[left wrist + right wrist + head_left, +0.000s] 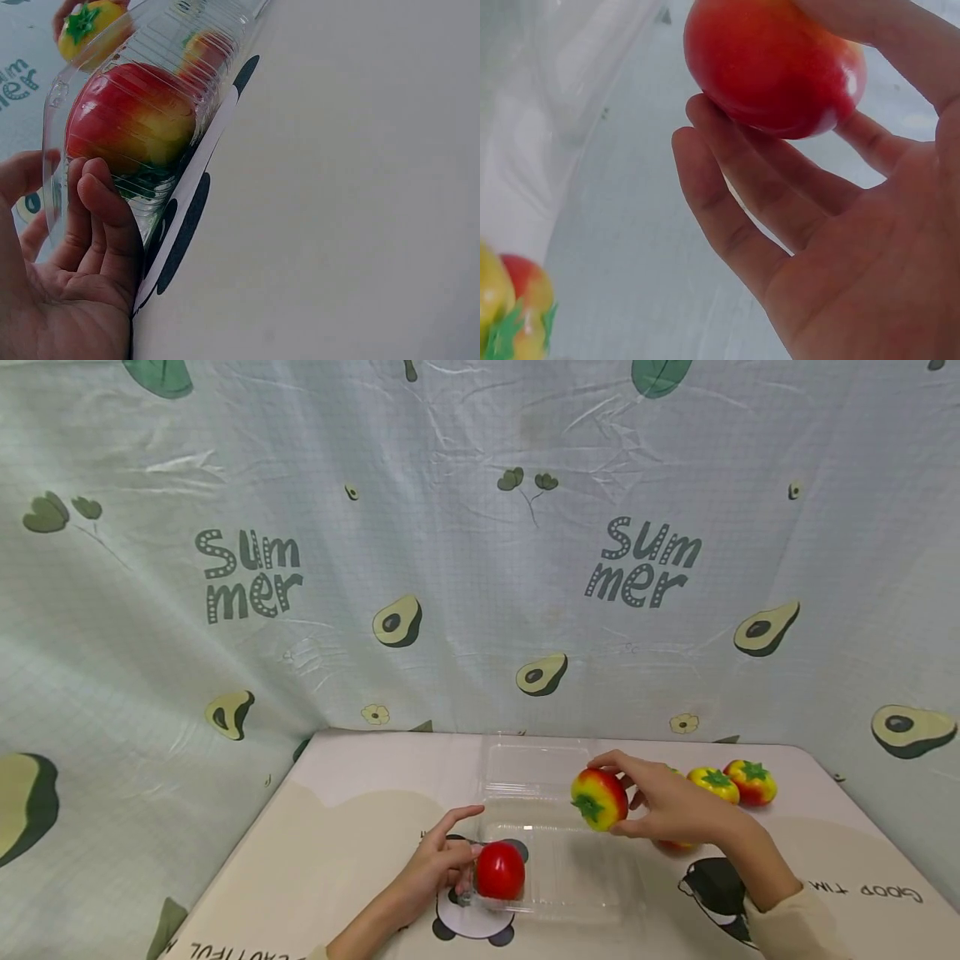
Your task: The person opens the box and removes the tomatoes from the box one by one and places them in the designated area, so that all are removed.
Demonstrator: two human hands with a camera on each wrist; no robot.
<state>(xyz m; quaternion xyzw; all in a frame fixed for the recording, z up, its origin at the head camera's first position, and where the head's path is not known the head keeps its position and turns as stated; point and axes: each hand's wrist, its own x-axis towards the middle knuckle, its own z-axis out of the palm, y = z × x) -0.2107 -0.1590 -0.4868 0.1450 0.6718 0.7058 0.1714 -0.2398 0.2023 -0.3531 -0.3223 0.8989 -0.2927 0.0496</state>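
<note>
A clear plastic container point(577, 868) lies on the table with its lid point(540, 766) folded back. Inside its left end sits a glossy artificial persimmon point(500, 871), mostly red from above; the left wrist view shows this persimmon point(135, 120) is yellow towards its green calyx. My left hand point(438, 864) grips the container's left wall, fingers bent against the plastic. Above the container's right part, my right hand point(667, 797) holds another red-and-yellow persimmon point(600, 799) between thumb and fingers, its green calyx facing left. The right wrist view shows the red side of that held persimmon point(772, 67).
Several more persimmons point(751, 782) stand together at the table's back right, partly hidden by my right hand. The pale printed table point(352, 843) meets a hanging curtain point(465, 560) behind and at the left.
</note>
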